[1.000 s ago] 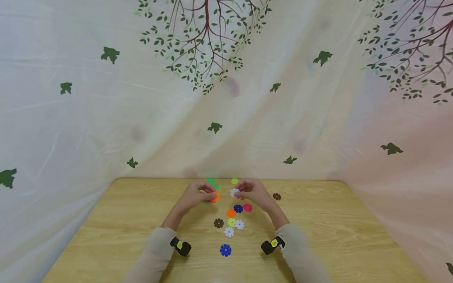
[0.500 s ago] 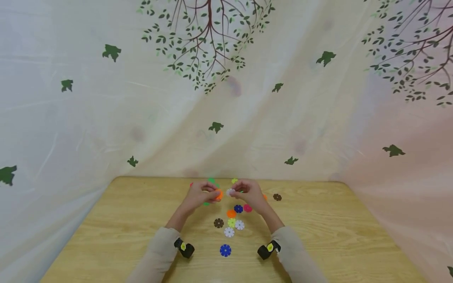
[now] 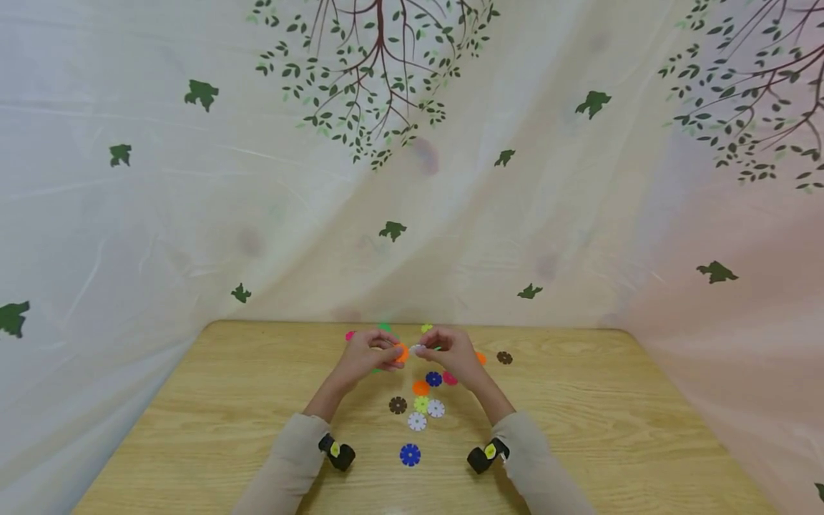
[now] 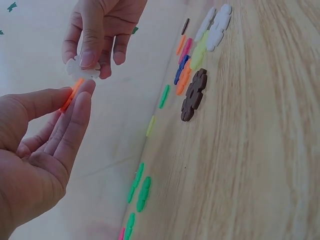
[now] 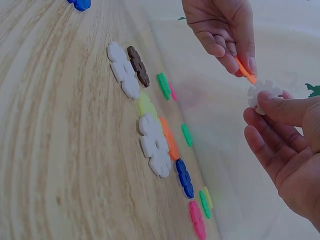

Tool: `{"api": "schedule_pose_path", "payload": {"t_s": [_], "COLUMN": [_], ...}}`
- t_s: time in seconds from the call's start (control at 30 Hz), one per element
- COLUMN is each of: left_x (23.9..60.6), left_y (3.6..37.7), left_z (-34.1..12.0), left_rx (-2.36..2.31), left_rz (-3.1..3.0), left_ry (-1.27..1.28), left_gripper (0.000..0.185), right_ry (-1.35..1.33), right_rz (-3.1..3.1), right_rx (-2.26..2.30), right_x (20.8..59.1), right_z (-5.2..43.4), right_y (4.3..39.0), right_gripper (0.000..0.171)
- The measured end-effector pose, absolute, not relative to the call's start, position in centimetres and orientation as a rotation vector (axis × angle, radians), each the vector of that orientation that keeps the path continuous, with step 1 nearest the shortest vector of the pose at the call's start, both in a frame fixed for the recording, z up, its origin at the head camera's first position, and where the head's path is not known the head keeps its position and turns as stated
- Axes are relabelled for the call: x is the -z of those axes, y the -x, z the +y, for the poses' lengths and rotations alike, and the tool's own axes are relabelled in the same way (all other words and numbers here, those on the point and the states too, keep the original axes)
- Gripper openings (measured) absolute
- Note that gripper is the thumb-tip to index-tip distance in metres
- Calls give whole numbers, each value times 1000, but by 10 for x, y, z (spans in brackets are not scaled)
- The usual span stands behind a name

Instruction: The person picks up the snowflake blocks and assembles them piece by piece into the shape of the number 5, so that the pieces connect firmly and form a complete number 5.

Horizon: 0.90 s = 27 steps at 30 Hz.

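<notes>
Left hand [image 3: 373, 350] pinches an orange disc [image 5: 245, 70], right hand [image 3: 453, 352] pinches a white disc [image 5: 266, 89], edges close; looks like joining, probably needing careful alignment, then a push.

On a pale wooden table [image 3: 611, 436] with crosswise grain and rounded far corners: nearest the camera, apart from the rest, a blue disc [image 3: 413, 458]. Farther back, a close cluster — two white discs [image 3: 414, 425], a yellow disc [image 3: 421, 400], an orange disc [image 3: 420, 388], a dark blue disc [image 3: 437, 380] — with a brown disc [image 3: 394, 405] just left. Near the far edge, a green disc [image 3: 384, 327], a lime disc [image 3: 427, 328], and rightward a second brown disc [image 3: 508, 359].
</notes>
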State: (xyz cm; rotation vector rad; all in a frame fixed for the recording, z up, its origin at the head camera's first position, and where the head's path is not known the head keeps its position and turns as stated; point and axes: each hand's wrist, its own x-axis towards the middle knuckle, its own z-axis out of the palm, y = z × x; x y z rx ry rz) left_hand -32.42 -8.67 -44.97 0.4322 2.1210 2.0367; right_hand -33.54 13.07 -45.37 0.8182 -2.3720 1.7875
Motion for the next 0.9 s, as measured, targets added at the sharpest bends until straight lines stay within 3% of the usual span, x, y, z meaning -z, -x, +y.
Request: {"api": "schedule_pose_path", "payload": {"t_s": [0.9], "left_x": [448], "left_y": [322], "left_z": [-85], "left_rx": [-2082], "left_rz": [2048], "left_ry": [-488], "left_gripper": [37], "right_ry": [-774], "right_rz": [-2338], "right_rx": [-1889], "right_x": [422], "right_z": [131], "right_y": [313], "right_gripper": [13]}}
